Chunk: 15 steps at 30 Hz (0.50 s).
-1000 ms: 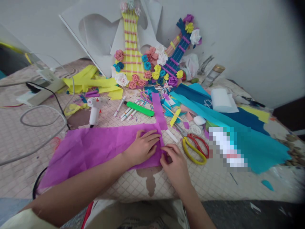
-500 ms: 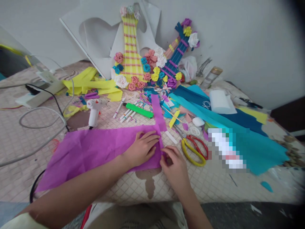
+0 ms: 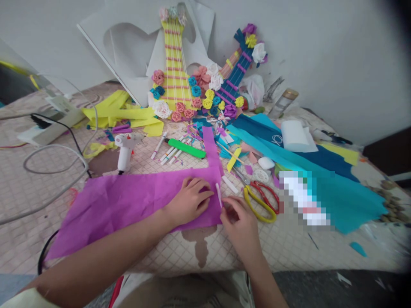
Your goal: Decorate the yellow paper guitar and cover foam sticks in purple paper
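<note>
Nothing readable; faint lettering on the pale cloth is too blurred

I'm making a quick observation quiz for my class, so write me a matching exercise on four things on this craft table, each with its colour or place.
1. Glue gun
2. Thick marker
3. Scissors
4. Left hand

A. Red and yellow handles
B. Resting on the purple sheet
C. White, just beyond the purple sheet's far edge
D. Bright green with a dark end

Right pairs: 1-C, 2-D, 3-A, 4-B
</note>
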Each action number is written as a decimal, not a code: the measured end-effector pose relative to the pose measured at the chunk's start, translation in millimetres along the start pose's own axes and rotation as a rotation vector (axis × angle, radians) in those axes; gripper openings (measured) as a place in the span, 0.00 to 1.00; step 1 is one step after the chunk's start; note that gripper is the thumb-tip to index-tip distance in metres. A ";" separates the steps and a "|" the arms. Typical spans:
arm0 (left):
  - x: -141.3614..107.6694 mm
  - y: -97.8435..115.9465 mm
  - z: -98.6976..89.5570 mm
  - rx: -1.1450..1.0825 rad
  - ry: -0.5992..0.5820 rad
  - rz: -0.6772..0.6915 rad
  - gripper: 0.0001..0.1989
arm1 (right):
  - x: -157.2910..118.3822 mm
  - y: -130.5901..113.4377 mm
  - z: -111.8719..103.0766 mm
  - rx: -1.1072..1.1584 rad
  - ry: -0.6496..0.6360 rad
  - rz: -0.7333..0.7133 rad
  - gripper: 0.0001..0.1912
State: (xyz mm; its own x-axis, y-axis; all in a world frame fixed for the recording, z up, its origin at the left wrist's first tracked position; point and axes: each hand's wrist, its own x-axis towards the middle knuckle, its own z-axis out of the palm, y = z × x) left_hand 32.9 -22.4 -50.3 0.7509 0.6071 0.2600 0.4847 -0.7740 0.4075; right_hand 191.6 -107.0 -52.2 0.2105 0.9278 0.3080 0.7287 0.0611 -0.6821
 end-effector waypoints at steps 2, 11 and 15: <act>0.1 0.6 -0.7 0.001 -0.004 0.005 0.12 | 0.3 -0.4 -0.6 0.001 -0.004 0.001 0.13; 0.3 2.5 -1.4 0.012 0.021 0.038 0.11 | 0.7 -0.9 -0.7 0.013 0.002 -0.002 0.13; -0.1 3.1 -1.5 0.019 0.026 0.036 0.11 | 1.4 -1.7 -1.6 0.013 -0.007 0.016 0.12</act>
State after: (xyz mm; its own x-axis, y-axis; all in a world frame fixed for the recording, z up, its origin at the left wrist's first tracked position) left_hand 33.6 -24.6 -47.8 0.7560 0.5831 0.2973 0.4662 -0.7986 0.3806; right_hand 191.6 -106.3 -49.5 0.2171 0.9313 0.2924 0.7166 0.0514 -0.6956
